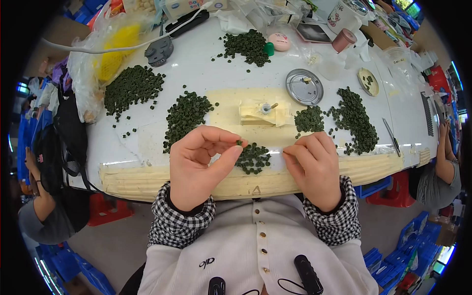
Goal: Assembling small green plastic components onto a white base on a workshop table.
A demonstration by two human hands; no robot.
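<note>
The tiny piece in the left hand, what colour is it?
The tiny piece is dark green, seen best in the head view.

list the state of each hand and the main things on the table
left hand: pinching a green piece
right hand: thumb and fingertips together, contents unclear
near green pile: loose, spread out between the hands
metal dish: lying flat, something small inside
slim tool: lying down, unheld
</note>
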